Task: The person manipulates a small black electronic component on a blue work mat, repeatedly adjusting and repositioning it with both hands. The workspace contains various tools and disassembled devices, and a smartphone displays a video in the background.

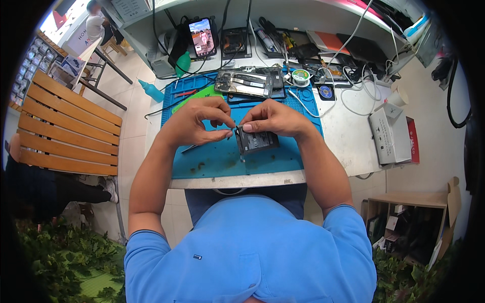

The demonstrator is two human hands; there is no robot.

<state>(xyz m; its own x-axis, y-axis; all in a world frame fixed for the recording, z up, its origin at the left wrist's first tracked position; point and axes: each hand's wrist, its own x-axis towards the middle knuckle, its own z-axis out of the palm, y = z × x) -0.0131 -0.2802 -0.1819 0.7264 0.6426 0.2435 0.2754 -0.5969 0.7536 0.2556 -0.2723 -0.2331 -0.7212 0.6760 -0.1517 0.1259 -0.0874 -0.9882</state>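
A small dark rectangular part, like a phone battery [257, 140], lies on the blue work mat [212, 161]. My right hand [273, 118] rests on its top edge, fingertips pinching at its upper left corner. My left hand [194, 121] is just left of it, thumb and forefinger pinched on something thin, maybe a strip or tab, at the same corner. A thin metal tool, tweezers perhaps, pokes out under my left hand [194, 147]. An opened phone body [245, 83] lies further back on the mat.
At the back stand a propped phone with a lit screen [203, 36], a solder spool [301, 77], cables and tools. A white box [390, 134] sits at the table's right. A wooden bench [70, 126] is to the left, a cardboard box [414, 222] on the floor right.
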